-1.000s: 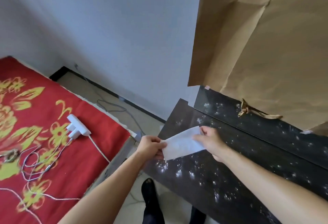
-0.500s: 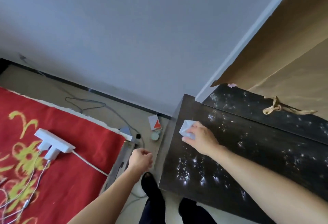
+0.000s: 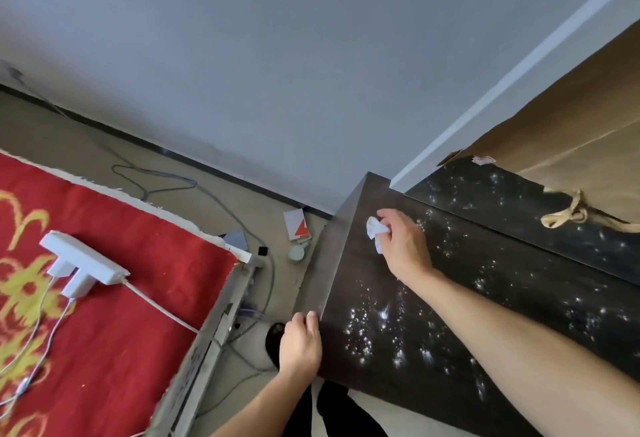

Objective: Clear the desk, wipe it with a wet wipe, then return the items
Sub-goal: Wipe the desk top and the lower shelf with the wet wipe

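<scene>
Bright, even daylight; white glints of glare speckle the glossy dark wooden desk [image 3: 485, 315], and straight lines bow toward the frame's edges.

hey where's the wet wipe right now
In the head view, the wet wipe is bunched in the right hand, pressed on the dark desk near its far left corner, close to the wall.
</scene>
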A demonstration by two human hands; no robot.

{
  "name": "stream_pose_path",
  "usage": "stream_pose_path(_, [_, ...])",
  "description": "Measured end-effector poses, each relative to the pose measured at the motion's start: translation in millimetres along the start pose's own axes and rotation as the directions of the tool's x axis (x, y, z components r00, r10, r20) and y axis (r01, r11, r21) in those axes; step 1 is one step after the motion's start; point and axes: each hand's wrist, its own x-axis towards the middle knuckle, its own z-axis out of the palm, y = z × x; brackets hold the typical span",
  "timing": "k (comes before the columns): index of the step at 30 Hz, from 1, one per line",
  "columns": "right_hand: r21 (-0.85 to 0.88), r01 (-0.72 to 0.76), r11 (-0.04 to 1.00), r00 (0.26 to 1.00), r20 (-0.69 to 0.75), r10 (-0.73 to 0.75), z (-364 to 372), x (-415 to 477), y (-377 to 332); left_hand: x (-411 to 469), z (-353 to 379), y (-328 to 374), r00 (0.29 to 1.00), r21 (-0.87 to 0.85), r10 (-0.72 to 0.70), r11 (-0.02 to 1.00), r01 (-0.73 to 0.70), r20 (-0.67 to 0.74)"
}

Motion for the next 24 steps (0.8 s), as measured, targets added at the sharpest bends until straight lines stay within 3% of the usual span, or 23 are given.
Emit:
stream_pose_path(3, [-0.132, 0.153, 0.979, 0.984, -0.072, -0.163, -9.6, 49.1, -12.6, 0.3, 10.6, -2.5, 0.992, 0.065, 0.098, 0.994, -0.093, -0.078])
stream_pose_path(5, [-0.29, 0.265, 0.92, 0.962, 0.014, -0.272, -5.9, 77.9, -14.8, 0.3, 15.1, -3.1, 0.983, 0.032, 0.107, 0.994, -0.103, -0.149])
stream_pose_path(7, [-0.347, 0.265, 0.9, 0.964, 0.097, -0.247, 6.1, 92.9, -10.4, 1.0, 18.4, -5.4, 0.973, 0.013, 0.089, 0.996, -0.089, -0.212])
stream_pose_path(11, [-0.112, 0.148, 0.983, 0.989, 0.023, -0.146, 24.5, 51.6, -6.0, 0.6, 21.1, -6.0, 0.958, 0.029, 0.097, 0.995, -0.092, -0.272])
stream_pose_path(14, [0.0, 0.33, 0.944, 0.926, 0.195, -0.323, 19.9, -26.2, 6.0, 0.8, 21.7, -5.6, 0.956, 0.043, 0.096, 0.995, -0.087, -0.277])
stream_pose_path(16, [0.026, 0.422, 0.906, 0.863, 0.296, -0.41, 11.6, -32.4, 15.2, -0.1, 21.8, -5.7, 0.954, 0.048, 0.095, 0.995, -0.085, -0.283])
stream_pose_path(20, [-0.206, 0.345, 0.916, 0.938, 0.109, -0.329, 2.9, 59.5, 14.0, 0.1, 23.0, -5.4, 0.949, 0.06, 0.102, 0.994, -0.088, -0.298])
stream_pose_path(24, [-0.112, 0.244, 0.963, 0.97, 0.047, -0.24, 13.7, 29.6, 23.9, 0.2, 23.5, -4.7, 0.94, 0.077, 0.115, 0.992, -0.095, -0.322])
